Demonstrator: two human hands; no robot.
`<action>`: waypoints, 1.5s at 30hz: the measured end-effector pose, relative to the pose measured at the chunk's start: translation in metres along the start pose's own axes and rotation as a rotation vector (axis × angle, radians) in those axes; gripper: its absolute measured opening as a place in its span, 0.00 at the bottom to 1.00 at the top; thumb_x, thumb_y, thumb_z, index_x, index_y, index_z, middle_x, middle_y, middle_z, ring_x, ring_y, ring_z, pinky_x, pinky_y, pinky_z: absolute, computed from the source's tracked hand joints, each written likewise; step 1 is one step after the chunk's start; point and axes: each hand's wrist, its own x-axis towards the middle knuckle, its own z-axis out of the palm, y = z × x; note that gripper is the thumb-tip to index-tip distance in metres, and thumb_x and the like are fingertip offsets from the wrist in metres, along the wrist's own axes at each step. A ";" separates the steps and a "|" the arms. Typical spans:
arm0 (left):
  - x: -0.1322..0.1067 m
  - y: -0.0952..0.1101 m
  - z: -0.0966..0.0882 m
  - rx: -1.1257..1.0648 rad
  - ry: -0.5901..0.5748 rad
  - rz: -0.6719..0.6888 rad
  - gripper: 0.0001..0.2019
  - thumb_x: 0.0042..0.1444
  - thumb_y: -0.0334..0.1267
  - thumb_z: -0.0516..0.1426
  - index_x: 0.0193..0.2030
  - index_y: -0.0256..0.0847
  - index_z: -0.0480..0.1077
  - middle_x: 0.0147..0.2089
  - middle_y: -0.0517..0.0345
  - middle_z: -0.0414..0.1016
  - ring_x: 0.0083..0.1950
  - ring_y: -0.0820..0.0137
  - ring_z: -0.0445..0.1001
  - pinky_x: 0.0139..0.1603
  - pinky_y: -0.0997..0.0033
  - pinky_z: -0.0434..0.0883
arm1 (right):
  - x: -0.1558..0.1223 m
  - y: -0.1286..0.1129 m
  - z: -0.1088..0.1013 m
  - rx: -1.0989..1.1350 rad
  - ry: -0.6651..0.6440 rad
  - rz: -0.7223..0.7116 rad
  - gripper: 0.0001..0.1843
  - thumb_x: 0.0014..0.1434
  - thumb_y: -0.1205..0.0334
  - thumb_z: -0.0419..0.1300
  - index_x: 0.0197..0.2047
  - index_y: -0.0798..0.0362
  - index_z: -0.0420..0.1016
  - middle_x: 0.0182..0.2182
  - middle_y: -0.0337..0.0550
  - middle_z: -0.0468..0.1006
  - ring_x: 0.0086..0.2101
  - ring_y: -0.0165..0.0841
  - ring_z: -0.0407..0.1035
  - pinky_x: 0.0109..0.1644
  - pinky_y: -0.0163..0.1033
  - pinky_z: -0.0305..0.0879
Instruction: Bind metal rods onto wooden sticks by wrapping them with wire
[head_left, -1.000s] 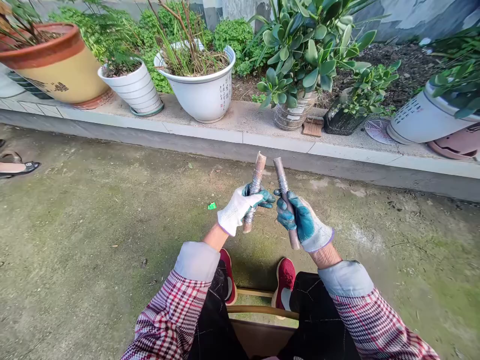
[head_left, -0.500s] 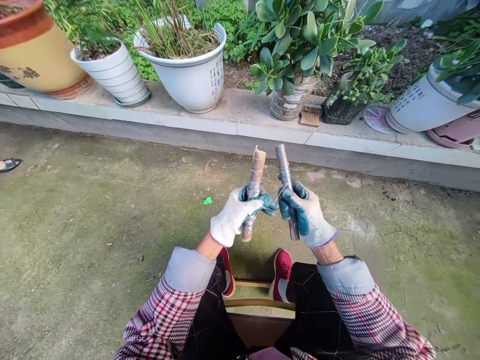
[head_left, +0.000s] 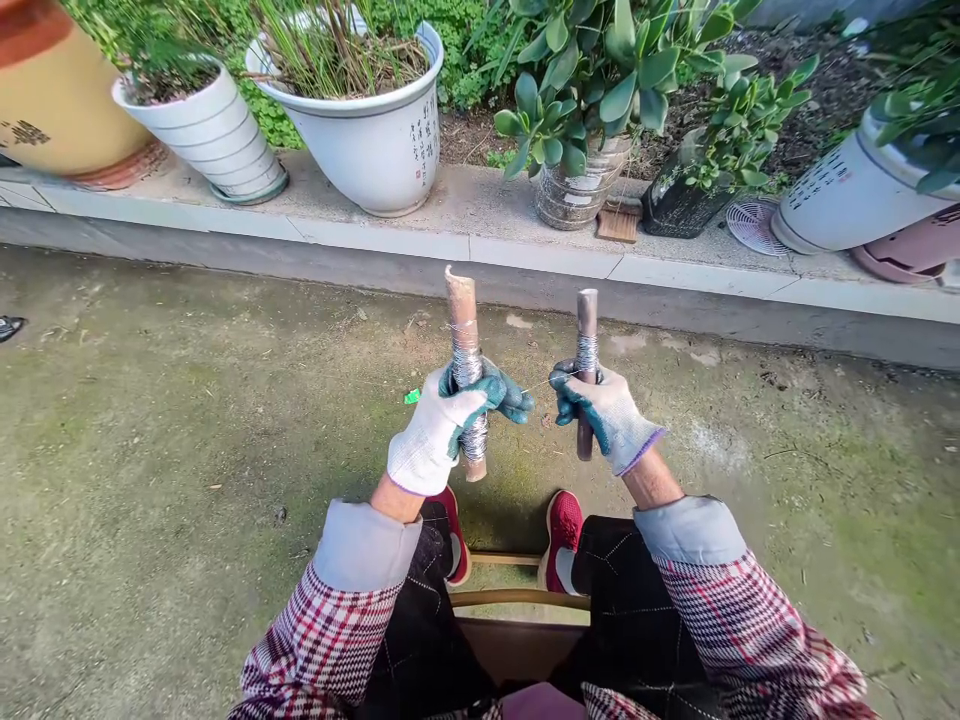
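Both my hands wear white gloves with teal palms. My left hand (head_left: 442, 432) is closed round a tan stick wound with silver wire (head_left: 466, 362), held upright. My right hand (head_left: 604, 412) is closed round a thinner brown stick (head_left: 586, 330) that also carries a band of wound wire. A thin strand of wire runs between the two sticks at finger height. The sticks stand side by side, a hand's width apart, above my knees and red shoes (head_left: 561, 520).
A low tiled ledge (head_left: 480, 245) crosses ahead, carrying a white pot (head_left: 371, 130), a striped white pot (head_left: 210, 135), a yellow pot (head_left: 52, 110), a jade plant (head_left: 585, 90) and more pots at right. Mossy concrete ground (head_left: 187, 430) lies around. A wooden stool edge (head_left: 517, 598) is below me.
Both sticks have swung from leaning to upright and moved apart, stretching the wire strand between them. The view has tilted slightly downward.
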 end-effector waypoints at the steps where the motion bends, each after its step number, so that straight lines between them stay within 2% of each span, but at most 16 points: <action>1: 0.001 -0.001 -0.001 -0.003 0.014 0.003 0.12 0.49 0.43 0.66 0.33 0.39 0.70 0.31 0.54 0.78 0.41 0.58 0.82 0.44 0.57 0.81 | 0.003 0.003 -0.001 0.015 -0.039 0.050 0.18 0.44 0.57 0.75 0.36 0.54 0.75 0.19 0.33 0.71 0.17 0.26 0.63 0.18 0.34 0.71; 4: 0.006 -0.005 -0.006 -0.007 0.049 -0.010 0.11 0.50 0.42 0.65 0.33 0.39 0.70 0.29 0.56 0.77 0.38 0.60 0.82 0.42 0.59 0.81 | 0.011 0.007 -0.004 0.114 -0.145 0.166 0.19 0.47 0.56 0.75 0.38 0.54 0.75 0.21 0.36 0.74 0.18 0.27 0.66 0.19 0.34 0.73; 7: 0.008 -0.005 -0.014 -0.050 0.094 0.038 0.11 0.52 0.43 0.64 0.33 0.39 0.69 0.29 0.58 0.76 0.36 0.63 0.82 0.40 0.62 0.81 | 0.015 0.006 -0.009 0.288 -0.282 0.185 0.22 0.47 0.59 0.75 0.44 0.54 0.77 0.25 0.37 0.77 0.23 0.28 0.71 0.30 0.36 0.80; 9: 0.009 -0.004 -0.020 -0.068 0.143 0.090 0.12 0.53 0.46 0.64 0.33 0.40 0.68 0.29 0.59 0.76 0.35 0.64 0.81 0.39 0.64 0.81 | 0.015 0.004 -0.011 0.350 -0.313 0.182 0.24 0.45 0.63 0.76 0.46 0.55 0.78 0.27 0.36 0.77 0.26 0.28 0.73 0.34 0.35 0.81; 11: 0.009 -0.001 -0.024 -0.062 0.175 0.114 0.13 0.53 0.46 0.63 0.33 0.40 0.68 0.30 0.60 0.76 0.34 0.65 0.81 0.38 0.65 0.81 | 0.016 0.005 -0.010 0.344 -0.264 0.184 0.22 0.42 0.66 0.76 0.41 0.55 0.78 0.27 0.36 0.77 0.25 0.27 0.73 0.32 0.32 0.80; 15: 0.006 0.001 -0.023 -0.036 0.159 0.095 0.13 0.53 0.46 0.64 0.33 0.40 0.68 0.29 0.60 0.75 0.35 0.65 0.81 0.39 0.64 0.81 | 0.020 0.013 -0.005 0.236 -0.111 0.151 0.20 0.39 0.68 0.77 0.33 0.54 0.73 0.27 0.38 0.78 0.23 0.27 0.72 0.24 0.30 0.76; 18: 0.002 0.001 -0.018 -0.022 0.121 0.076 0.12 0.53 0.46 0.64 0.33 0.40 0.69 0.29 0.59 0.74 0.35 0.65 0.81 0.39 0.64 0.81 | 0.025 0.016 -0.002 0.156 0.002 0.115 0.22 0.37 0.67 0.77 0.30 0.51 0.68 0.23 0.35 0.75 0.20 0.26 0.68 0.16 0.29 0.67; 21: 0.000 0.000 -0.017 -0.016 0.096 0.063 0.12 0.52 0.45 0.64 0.33 0.39 0.70 0.29 0.58 0.75 0.35 0.65 0.81 0.37 0.66 0.80 | 0.028 0.014 -0.004 0.114 0.001 0.101 0.22 0.37 0.64 0.77 0.27 0.51 0.66 0.17 0.29 0.67 0.15 0.22 0.58 0.11 0.28 0.54; 23: 0.001 0.001 -0.021 -0.025 0.113 0.079 0.13 0.52 0.46 0.65 0.33 0.40 0.69 0.29 0.59 0.75 0.34 0.66 0.81 0.34 0.68 0.79 | 0.028 0.011 -0.007 0.120 -0.044 0.091 0.20 0.39 0.61 0.77 0.30 0.52 0.69 0.17 0.27 0.64 0.14 0.21 0.53 0.11 0.28 0.50; 27: 0.007 0.007 -0.034 -0.088 0.224 0.113 0.15 0.51 0.48 0.66 0.32 0.41 0.67 0.28 0.62 0.73 0.31 0.69 0.79 0.29 0.73 0.77 | 0.028 0.004 -0.014 0.281 -0.206 0.097 0.25 0.40 0.63 0.76 0.43 0.53 0.76 0.22 0.30 0.71 0.19 0.22 0.61 0.19 0.29 0.64; 29: 0.008 0.011 -0.041 -0.119 0.285 0.132 0.16 0.50 0.49 0.66 0.32 0.41 0.67 0.27 0.63 0.73 0.31 0.69 0.79 0.30 0.72 0.78 | 0.028 0.003 -0.016 0.354 -0.267 0.111 0.25 0.40 0.65 0.76 0.43 0.53 0.77 0.25 0.31 0.73 0.22 0.23 0.66 0.25 0.29 0.71; 31: 0.009 0.014 -0.047 -0.130 0.329 0.152 0.16 0.50 0.49 0.66 0.32 0.42 0.67 0.27 0.63 0.73 0.31 0.69 0.79 0.32 0.70 0.79 | 0.029 0.004 -0.017 0.369 -0.249 0.114 0.22 0.40 0.67 0.76 0.40 0.52 0.77 0.27 0.32 0.74 0.23 0.23 0.68 0.27 0.29 0.73; 34: 0.007 0.016 -0.049 -0.115 0.338 0.166 0.16 0.51 0.49 0.66 0.32 0.42 0.66 0.27 0.62 0.73 0.32 0.68 0.80 0.32 0.70 0.79 | 0.033 0.010 -0.018 0.285 -0.148 0.148 0.20 0.38 0.69 0.77 0.34 0.52 0.74 0.27 0.35 0.76 0.22 0.24 0.68 0.23 0.28 0.71; 37: 0.004 0.017 -0.044 -0.084 0.301 0.174 0.17 0.50 0.50 0.66 0.31 0.42 0.66 0.27 0.62 0.73 0.31 0.67 0.80 0.31 0.69 0.79 | 0.039 0.016 -0.020 0.228 -0.098 0.194 0.18 0.42 0.66 0.77 0.32 0.53 0.72 0.24 0.37 0.75 0.21 0.25 0.67 0.19 0.28 0.67; 42: 0.003 0.017 -0.042 -0.092 0.310 0.174 0.16 0.50 0.49 0.67 0.31 0.41 0.68 0.27 0.62 0.73 0.30 0.69 0.79 0.30 0.70 0.79 | 0.052 0.018 -0.032 0.240 -0.076 0.220 0.19 0.46 0.62 0.76 0.29 0.52 0.68 0.17 0.30 0.66 0.14 0.21 0.54 0.12 0.27 0.52; 45: 0.006 0.022 -0.052 -0.190 0.374 0.185 0.14 0.51 0.46 0.67 0.31 0.42 0.67 0.27 0.64 0.73 0.31 0.70 0.78 0.31 0.71 0.78 | 0.059 0.017 -0.042 0.253 -0.053 0.229 0.17 0.49 0.60 0.74 0.30 0.50 0.66 0.16 0.28 0.63 0.14 0.22 0.54 0.13 0.27 0.54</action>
